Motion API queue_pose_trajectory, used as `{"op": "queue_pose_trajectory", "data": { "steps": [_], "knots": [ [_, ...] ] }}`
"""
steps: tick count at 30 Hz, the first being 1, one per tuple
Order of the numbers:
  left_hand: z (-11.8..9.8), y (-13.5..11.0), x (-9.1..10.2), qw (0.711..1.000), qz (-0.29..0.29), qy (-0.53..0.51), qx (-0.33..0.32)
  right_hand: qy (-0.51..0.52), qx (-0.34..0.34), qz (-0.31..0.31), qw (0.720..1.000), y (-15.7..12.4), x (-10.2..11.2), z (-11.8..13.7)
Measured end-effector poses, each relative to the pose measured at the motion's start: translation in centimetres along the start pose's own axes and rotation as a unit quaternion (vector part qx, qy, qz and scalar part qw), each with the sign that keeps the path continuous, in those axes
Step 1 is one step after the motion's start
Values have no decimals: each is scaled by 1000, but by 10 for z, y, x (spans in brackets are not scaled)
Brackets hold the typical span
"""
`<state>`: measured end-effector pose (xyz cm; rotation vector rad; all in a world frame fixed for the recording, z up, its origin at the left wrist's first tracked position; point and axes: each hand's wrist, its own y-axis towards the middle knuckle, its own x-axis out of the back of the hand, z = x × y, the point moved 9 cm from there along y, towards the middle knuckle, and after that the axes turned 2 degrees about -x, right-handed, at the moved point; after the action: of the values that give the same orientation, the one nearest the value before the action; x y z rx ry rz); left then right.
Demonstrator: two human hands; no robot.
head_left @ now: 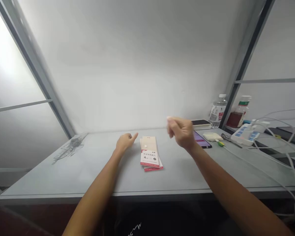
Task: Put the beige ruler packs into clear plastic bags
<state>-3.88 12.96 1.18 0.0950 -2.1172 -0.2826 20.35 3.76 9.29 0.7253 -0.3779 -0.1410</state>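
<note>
A small stack of flat paper packets (149, 154) with red-edged white covers lies in the middle of the grey table (182, 177), slightly fanned. My left hand (125, 142) is just left of the stack, its back towards me and a finger pointing right. It holds nothing and does not appear to touch the packets. My right hand (180, 132) hangs above the table, right of the stack, curled and slightly blurred. No held object shows in it. A phone with a lit purple screen (201, 140) lies just beyond and to the right of that hand.
A crumpled clear plastic wrap (69, 148) lies at the table's left. At the back right stand a water bottle (218, 110), a bottle of dark red liquid (238, 113) and a dark phone (201, 122). A white power strip (245, 135) and white cables lie at the right.
</note>
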Motion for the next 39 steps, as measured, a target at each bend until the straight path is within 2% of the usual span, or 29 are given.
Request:
{"op": "queue_pose_trajectory", "data": {
  "steps": [2,3,5,7,10,14,17,27,32,34,36,38,39],
  "knots": [
    [-12,-6,-15,998,35,55,-10,-80,-45,75,993,9,-28,-26],
    [-18,-8,-23,996,57,74,-13,-130,-76,125,981,9,-44,-45],
    [-25,-12,-40,989,103,104,-14,-179,-136,142,964,7,-62,-80],
    [-30,-15,-52,982,140,124,-14,-194,-167,153,954,-1,-74,-103],
    [-32,-15,-60,979,158,131,-12,-185,-181,176,950,-14,-84,-115],
    [-33,-13,-56,982,142,123,-19,-173,-177,210,946,-23,-88,-107],
    [-29,-12,-51,984,136,118,-18,-173,-176,207,947,-22,-87,-103],
    [-14,-14,-43,980,149,129,30,-183,-206,223,935,-27,-82,-105],
    [-19,-15,-45,975,169,141,6,-148,-209,212,943,-22,-84,-96],
    [-19,-15,-43,977,162,136,6,-133,-198,204,950,-18,-81,-82],
    [-17,-16,-41,979,156,130,10,-114,-173,184,961,-17,-68,-54],
    [-15,-17,-41,978,160,130,6,27,-101,50,993,-19,-28,-10],
    [-14,-17,-41,978,164,130,3,80,-52,-16,995,-26,-3,12]
  ]
}}
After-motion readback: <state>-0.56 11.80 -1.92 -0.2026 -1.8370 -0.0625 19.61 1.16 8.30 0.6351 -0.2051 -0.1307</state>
